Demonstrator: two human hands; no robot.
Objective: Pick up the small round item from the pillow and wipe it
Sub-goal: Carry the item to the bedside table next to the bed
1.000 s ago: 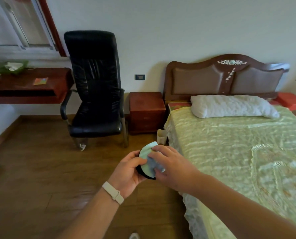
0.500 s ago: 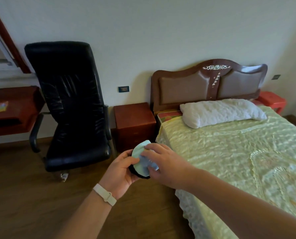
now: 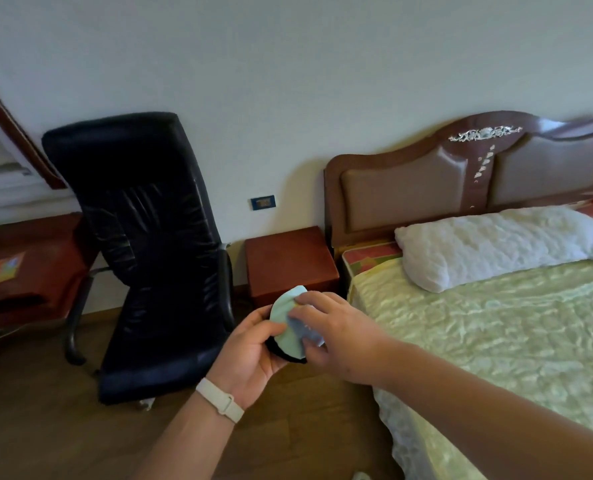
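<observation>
A small round item [image 3: 285, 320] with a pale green face and a black rim is gripped from below and the left by my left hand [image 3: 250, 348], held over the floor beside the bed. My right hand [image 3: 336, 332] presses a small grey-blue cloth [image 3: 305, 329] against the item's face with its fingertips. Part of the item is hidden under the cloth and my fingers. The white pillow [image 3: 496, 245] lies at the head of the bed, with nothing on it.
The bed with its pale green cover [image 3: 496, 327] fills the right side, under a brown headboard [image 3: 461, 181]. A red-brown nightstand [image 3: 290, 261] stands next to it. A black office chair [image 3: 153, 251] and a wooden desk [image 3: 28, 271] are on the left, on wooden flooring.
The view has swung and tilted, so the chair and bed sit differently in frame. My hands stay together on the round item, with the cloth shifting slightly over its face.
</observation>
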